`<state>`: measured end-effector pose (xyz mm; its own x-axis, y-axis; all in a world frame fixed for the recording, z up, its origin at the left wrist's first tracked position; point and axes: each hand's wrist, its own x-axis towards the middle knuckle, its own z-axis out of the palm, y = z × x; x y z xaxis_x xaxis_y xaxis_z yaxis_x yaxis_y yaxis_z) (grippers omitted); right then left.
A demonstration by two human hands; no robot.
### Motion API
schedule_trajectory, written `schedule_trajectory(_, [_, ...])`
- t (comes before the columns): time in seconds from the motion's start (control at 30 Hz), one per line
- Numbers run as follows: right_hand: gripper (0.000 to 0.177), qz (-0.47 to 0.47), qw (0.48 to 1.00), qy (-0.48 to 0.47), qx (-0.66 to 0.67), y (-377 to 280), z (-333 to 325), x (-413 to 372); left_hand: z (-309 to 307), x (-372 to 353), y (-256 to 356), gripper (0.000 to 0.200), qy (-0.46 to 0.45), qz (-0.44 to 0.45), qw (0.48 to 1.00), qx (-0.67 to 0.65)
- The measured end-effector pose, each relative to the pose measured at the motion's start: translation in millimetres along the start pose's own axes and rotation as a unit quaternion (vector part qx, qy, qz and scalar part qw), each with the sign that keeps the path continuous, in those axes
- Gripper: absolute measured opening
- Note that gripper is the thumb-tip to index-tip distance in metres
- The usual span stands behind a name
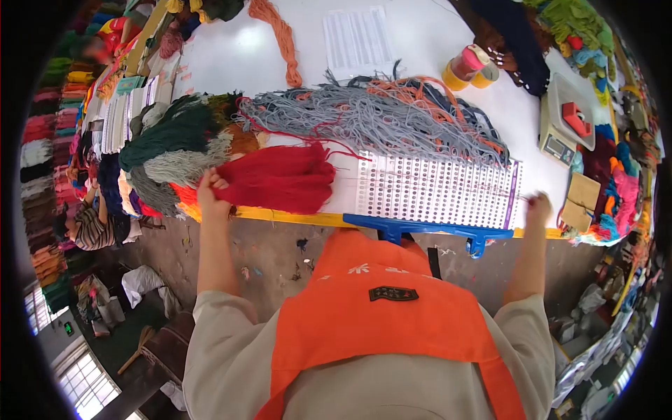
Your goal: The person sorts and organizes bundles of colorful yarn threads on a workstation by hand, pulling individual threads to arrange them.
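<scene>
My left hand (213, 192) is closed on the left end of a red yarn bundle (280, 178), which lies across the table's front edge. To the right, my right hand (537, 208) is closed just past the right edge of a white card with rows of holes (434, 185); whatever it holds is too small to make out. A blue clamp (427, 227) sits along the card's front edge. Behind the card spreads a tangled heap of grey yarn (364, 115) with orange strands. Dark green yarn (171, 133) and pale grey yarn (189, 168) lie beside my left hand.
At the right are a scale (556, 143) with a tray, a brown notebook (581, 199) and two jars (469, 64). A printed sheet (358, 40) and orange yarn (280, 42) lie farther back. Another person (94, 222) is at the far left.
</scene>
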<state>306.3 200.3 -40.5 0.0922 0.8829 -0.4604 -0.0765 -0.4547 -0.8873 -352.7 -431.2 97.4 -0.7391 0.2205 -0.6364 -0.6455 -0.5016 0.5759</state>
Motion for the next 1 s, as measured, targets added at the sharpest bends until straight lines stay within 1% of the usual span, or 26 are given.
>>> schedule_trajectory(0.03, [0.014, 0.004, 1.000, 0.001, -0.004, -10, -2, 2, 5, -10, 7, 0.021, 0.007, 0.009, 0.999, -0.030])
schedule_trajectory(0.1, [0.014, -0.071, 0.974, 0.023, -0.216, -18, -3, 5, 36, -32, -27, 0.030, -0.121, -0.037, 0.988, 0.093])
schedule_trajectory(0.13, [0.016, -0.109, 0.942, 0.031, -0.317, -16, -1, 5, 35, -27, -61, 0.034, -0.115, -0.016, 0.972, 0.206])
schedule_trajectory(0.17, [0.021, -0.211, 0.899, -0.008, -0.383, 46, 23, 18, 48, -29, -96, 0.033, -0.136, -0.095, 0.965, 0.204])
schedule_trajectory(0.2, [0.023, -0.190, 0.929, -0.158, -0.274, 71, 73, -30, 62, -31, -136, 0.031, -0.114, -0.151, 0.954, 0.231])
schedule_trajectory(0.23, [0.023, -0.260, 0.914, -0.206, -0.234, 91, 143, -92, 73, -25, -176, 0.026, -0.082, -0.231, 0.951, 0.189])
schedule_trajectory(0.27, [0.025, -0.150, 0.886, -0.325, -0.295, 126, 167, -99, 82, -20, -211, 0.022, -0.076, -0.228, 0.943, 0.230])
schedule_trajectory(0.3, [0.025, -0.204, 0.797, -0.327, -0.465, 165, 197, -124, 103, -22, -241, 0.026, -0.033, -0.212, 0.931, 0.294])
schedule_trajectory(0.33, [0.021, -0.209, 0.798, -0.381, -0.417, 152, 241, -179, 98, -9, -270, 0.022, -0.084, -0.187, 0.920, 0.335])
schedule_trajectory(0.37, [0.016, -0.201, 0.772, -0.403, -0.449, 135, 274, -217, 111, -10, -292, 0.021, -0.064, -0.139, 0.893, 0.424])
schedule_trajectory(0.4, [0.015, -0.147, 0.775, -0.442, -0.428, 123, 298, -242, 109, 1, -311, 0.026, -0.066, -0.129, 0.858, 0.492])
schedule_trajectory(0.43, [0.014, -0.225, 0.741, -0.441, -0.453, 141, 308, -245, 105, 11, -327, 0.031, -0.069, -0.117, 0.819, 0.557])
schedule_trajectory(0.47, [0.014, -0.220, 0.742, -0.443, -0.453, 150, 314, -245, 106, 10, -337, 0.030, -0.091, -0.090, 0.814, 0.567])
schedule_trajectory(0.5, [0.014, -0.258, 0.710, -0.442, -0.484, 158, 318, -244, 93, 18, -347, 0.030, -0.088, -0.093, 0.812, 0.569])
schedule_trajectory(0.53, [0.013, -0.295, 0.676, -0.439, -0.513, 163, 319, -243, 67, 36, -364, 0.031, -0.163, 0.034, 0.734, 0.659])
schedule_trajectory(0.57, [0.013, -0.291, 0.678, -0.439, -0.513, 162, 320, -242, 63, 39, -367, 0.032, -0.235, 0.159, 0.629, 0.724])
schedule_trajectory(0.6, [0.012, -0.288, 0.686, -0.451, -0.493, 160, 318, -241, 59, 42, -369, 0.032, -0.236, 0.155, 0.627, 0.726])
schedule_trajectory(0.67, [0.012, -0.283, 0.694, -0.462, -0.474, 155, 315, -241, 79, 28, -358, 0.032, -0.155, -0.007, 0.745, 0.648])
schedule_trajectory(0.7, [0.013, -0.265, 0.715, -0.471, -0.444, 154, 316, -242, 82, 27, -356, 0.032, -0.155, -0.009, 0.745, 0.648])
schedule_trajectory(0.73, [0.013, -0.247, 0.734, -0.479, -0.413, 154, 316, -242, 82, 28, -355, 0.022, -0.152, -0.056, 0.783, 0.600])
schedule_trajectory(0.77, [0.015, -0.239, 0.730, -0.477, -0.427, 156, 317, -241, 82, 29, -355, 0.015, -0.147, -0.103, 0.816, 0.549])
schedule_trajectory(0.8, [0.015, -0.238, 0.731, -0.476, -0.428, 156, 317, -240, 82, 32, -355, 0.015, -0.147, -0.104, 0.816, 0.549])
schedule_trajectory(0.87, [0.017, -0.213, 0.728, -0.482, -0.438, 152, 318, -240, 89, 33, -351, 0.012, -0.223, -0.091, 0.780, 0.578])
schedule_trajectory(0.9, [0.017, -0.212, 0.729, -0.481, -0.438, 150, 318, -241, 92, 33, -347, 0.012, -0.223, -0.092, 0.779, 0.579])
schedule_trajectory(0.97, [0.017, -0.193, 0.731, -0.487, -0.439, 144, 318, -241, 100, 31, -337, 0.010, -0.306, 0.018, 0.706, 0.639])
schedule_trajectory(1.0, [0.017, -0.191, 0.732, -0.487, -0.437, 145, 315, -239, 102, 27, -328, 0.009, -0.286, 0.017, 0.756, 0.589])
